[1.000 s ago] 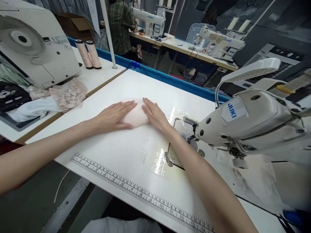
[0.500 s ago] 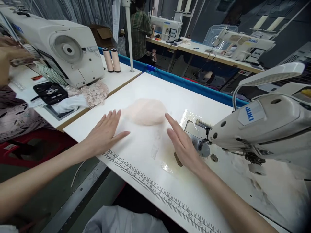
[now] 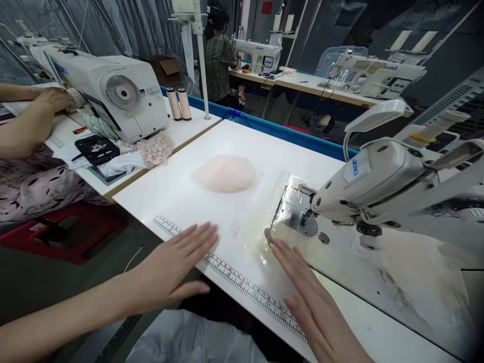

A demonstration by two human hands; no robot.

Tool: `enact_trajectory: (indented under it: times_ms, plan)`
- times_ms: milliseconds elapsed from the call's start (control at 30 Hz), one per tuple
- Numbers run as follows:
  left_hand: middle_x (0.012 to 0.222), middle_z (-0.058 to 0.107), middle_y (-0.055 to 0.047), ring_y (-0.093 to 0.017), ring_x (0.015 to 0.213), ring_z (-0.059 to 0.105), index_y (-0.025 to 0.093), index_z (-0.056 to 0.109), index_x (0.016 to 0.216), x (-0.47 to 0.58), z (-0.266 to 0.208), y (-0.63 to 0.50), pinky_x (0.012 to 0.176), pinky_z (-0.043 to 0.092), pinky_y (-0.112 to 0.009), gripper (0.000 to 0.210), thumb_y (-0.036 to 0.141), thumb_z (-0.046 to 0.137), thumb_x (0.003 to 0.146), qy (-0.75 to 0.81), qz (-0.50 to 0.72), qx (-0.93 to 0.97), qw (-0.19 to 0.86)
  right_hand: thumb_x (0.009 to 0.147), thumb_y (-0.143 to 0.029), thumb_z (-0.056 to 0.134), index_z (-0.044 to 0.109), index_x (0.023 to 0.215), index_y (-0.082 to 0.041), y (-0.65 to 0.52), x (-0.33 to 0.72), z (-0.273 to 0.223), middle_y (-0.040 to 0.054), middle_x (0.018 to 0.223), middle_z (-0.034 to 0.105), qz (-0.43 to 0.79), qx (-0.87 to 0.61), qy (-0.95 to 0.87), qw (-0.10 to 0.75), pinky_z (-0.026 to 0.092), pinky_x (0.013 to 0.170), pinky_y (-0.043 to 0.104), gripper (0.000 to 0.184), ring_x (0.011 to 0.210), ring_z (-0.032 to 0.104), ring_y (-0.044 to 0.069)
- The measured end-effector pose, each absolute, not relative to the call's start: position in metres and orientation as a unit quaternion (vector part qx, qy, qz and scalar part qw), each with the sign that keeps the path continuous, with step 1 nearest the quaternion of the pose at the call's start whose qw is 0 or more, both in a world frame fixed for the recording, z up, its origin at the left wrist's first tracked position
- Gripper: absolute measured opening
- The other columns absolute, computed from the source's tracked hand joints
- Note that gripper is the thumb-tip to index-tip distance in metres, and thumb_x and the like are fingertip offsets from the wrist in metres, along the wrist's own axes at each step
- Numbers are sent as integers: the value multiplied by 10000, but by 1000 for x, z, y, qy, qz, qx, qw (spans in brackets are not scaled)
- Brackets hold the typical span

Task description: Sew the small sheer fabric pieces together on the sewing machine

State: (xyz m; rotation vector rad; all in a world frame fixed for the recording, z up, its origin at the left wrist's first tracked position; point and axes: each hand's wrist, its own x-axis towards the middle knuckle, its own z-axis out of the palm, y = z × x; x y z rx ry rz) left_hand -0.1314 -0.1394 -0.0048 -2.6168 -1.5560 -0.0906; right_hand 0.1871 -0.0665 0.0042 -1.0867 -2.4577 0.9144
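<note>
A pale pink, rounded piece like a bra cup (image 3: 227, 174) lies on the white sewing table (image 3: 181, 201), apart from both hands. My left hand (image 3: 181, 267) is over the table's front edge by the printed ruler (image 3: 242, 285), fingers stretched out and thumb apart, holding nothing. My right hand (image 3: 306, 297) is also open and empty, its fingertips close to the metal plate (image 3: 295, 214) of the sewing machine (image 3: 363, 181). Whether either hand touches the table I cannot tell.
At the left stands another sewing machine (image 3: 121, 93), with two thread spools (image 3: 179, 104), pink lace (image 3: 157, 150) and a black case (image 3: 97, 149) around it. A co-worker's hand (image 3: 56, 98) works beyond it. A red stool (image 3: 71, 232) stands below.
Both my hands have drawn back toward me, away from the pink piece, which stays in place on the table. The view has shifted slightly.
</note>
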Motion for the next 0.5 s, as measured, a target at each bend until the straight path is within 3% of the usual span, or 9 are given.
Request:
enact_trajectory:
  times_ms: [100, 167, 233, 300, 367, 500]
  plan:
    - [1006, 753, 29, -155, 910, 695, 265, 699, 1054, -154, 25, -170, 880, 525, -254, 257, 409, 519, 942, -480, -94, -867, 94, 989, -313, 448, 334, 1496, -368, -76, 201, 4, -24, 1521, 400, 263, -322, -891, 183, 364, 1140, 464, 523, 1437, 293, 272]
    - [790, 740, 23, -159, 728, 671, 255, 706, 854, -172, 41, -173, 733, 513, -290, 227, 311, 508, 949, -595, -143, -776, 152, 981, -264, 457, 410, 1463, -354, -77, 205, 3, -14, 1477, 468, 241, -299, -897, 220, 370, 1142, 454, 493, 1405, 366, 270]
    - [883, 751, -12, -202, 820, 680, 237, 712, 893, -186, 46, -154, 762, 502, -332, 316, 386, 445, 972, -645, -136, -724, 204, 975, -243, 469, 450, 1441, -340, -75, 205, 2, -7, 1455, 496, 230, -299, -894, 241, 376, 1143, 446, 476, 1379, 415, 263]
    - [1198, 693, -65, -238, 1107, 633, 182, 655, 1181, -193, 37, -118, 968, 469, -378, 481, 457, 300, 1009, -654, -69, -741, 137, 975, -241, 476, 467, 1431, -332, -72, 202, 0, -5, 1445, 509, 221, -306, -891, 254, 396, 1134, 425, 465, 1361, 444, 251]
    - [1429, 526, -102, -256, 1312, 499, 132, 497, 1387, -197, 18, -81, 1103, 374, -429, 664, 539, 137, 1006, -673, -9, -732, 110, 976, -247, 477, 474, 1427, -327, -71, 201, -2, -4, 1437, 518, 206, -299, -894, 263, 411, 1125, 403, 458, 1347, 466, 239]
    - [1528, 364, -149, -279, 1418, 360, 50, 352, 1471, -202, -14, -54, 1166, 288, -472, 800, 628, 110, 974, -690, 18, -716, 101, 966, -231, 484, 495, 1414, -314, -74, 210, -7, 1, 1413, 545, 166, -280, -905, 275, 405, 1131, 384, 455, 1308, 516, 227]
